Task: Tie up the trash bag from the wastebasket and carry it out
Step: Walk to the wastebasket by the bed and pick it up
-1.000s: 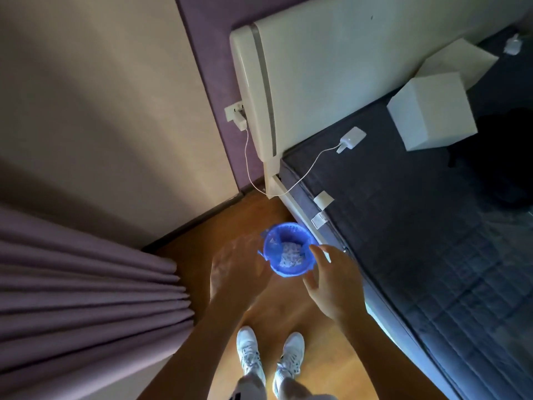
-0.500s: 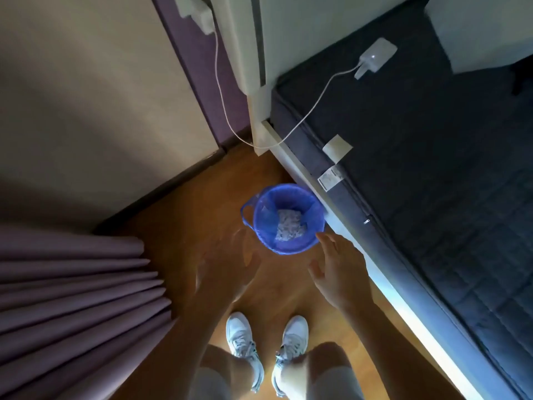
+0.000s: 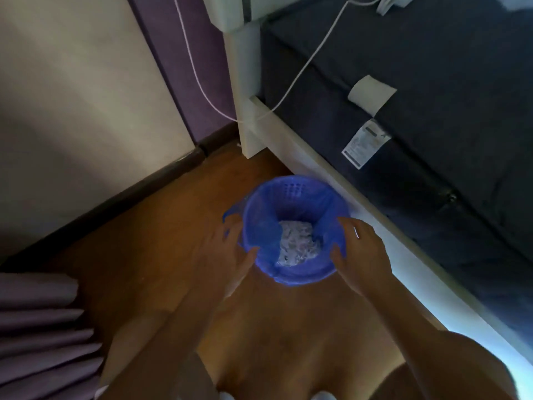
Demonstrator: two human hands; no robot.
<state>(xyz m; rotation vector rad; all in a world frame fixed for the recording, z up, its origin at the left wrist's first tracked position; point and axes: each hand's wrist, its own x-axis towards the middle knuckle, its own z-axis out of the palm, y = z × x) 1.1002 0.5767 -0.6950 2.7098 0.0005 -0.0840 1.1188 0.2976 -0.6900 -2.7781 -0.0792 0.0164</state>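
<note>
Blue trash bag (image 3: 331, 226) rim between hands | left grip (image 3: 227, 249) apart | right grip (image 3: 360, 249) apart

A home bedroom. The bed (image 3: 432, 90) filled the right side: dark quilted mattress with a sewn-in care label (image 3: 364, 145) on its side, set in a pale frame (image 3: 331, 180) with a pale headboard (image 3: 230, 13) at the top. A white charging cable (image 3: 305, 64) ran from the wall across the mattress corner. Left of the bed, a narrow strip of wood floor (image 3: 161, 235), dark skirting board (image 3: 121, 194), a cream wall (image 3: 72, 96) with a purple panel (image 3: 184, 59) behind the headboard. Mauve curtain folds (image 3: 43, 336) hung farthest left of the bed. A small blue wastebasket (image 3: 294, 229) with a liner stood on the floor just beside the bed frame.
</note>
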